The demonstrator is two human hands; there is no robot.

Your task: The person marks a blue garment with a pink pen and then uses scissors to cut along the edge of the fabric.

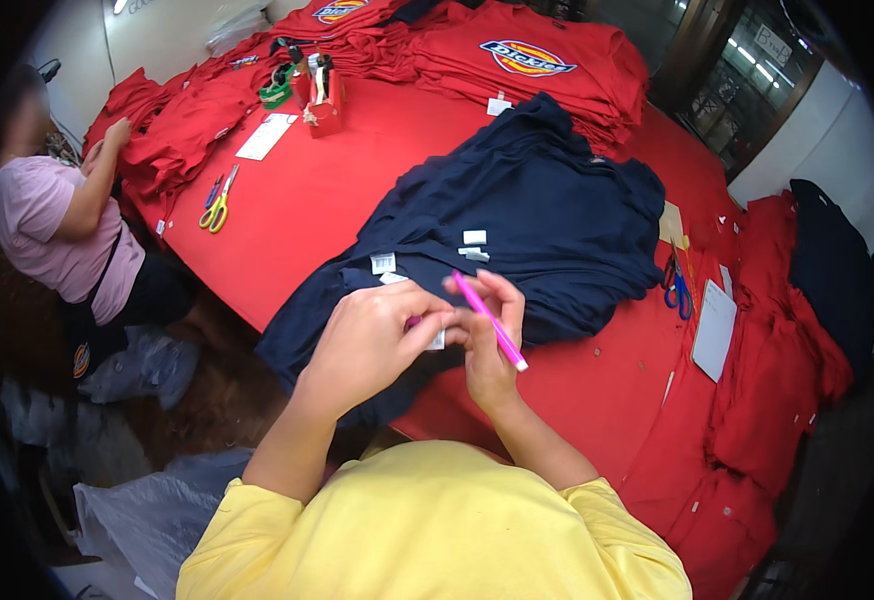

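- Nearest to the camera, two forearms in yellow sleeves rose from the lower edge, and the two hands met above the near edge of the counter (pixel 307 200), which had a red cover.
- The right hand (pixel 487 345) held one pink pen (pixel 491 322); its fingers (pixel 505 300) were closed around the pen. The long axis of the pen ran from upper left to lower right, with the white end pointing down and to the right, toward the person.
- The left hand (pixel 367 340) had its fingers curled shut on a small white tag (pixel 437 341). The hand hid most of the tag, so its shape was hard to make out.
- Just behind the hands lay a pile of navy shirts (pixel 527 210), with three or four small white labels (pixel 475 238) on it.
- On the right lay one pair of blue scissors (pixel 677 285) and one white paper sheet (pixel 714 328), beside heaped red shirts (pixel 777 380).
- Further left lay one pair of yellow scissors (pixel 219 205) and another white paper (pixel 267 136).
- At the far side stood folded red shirts in stacks (pixel 527 60); their number could not be counted.
- At the left edge sat another person in a pink shirt (pixel 52 225), partly cut off, with hands on red cloth.
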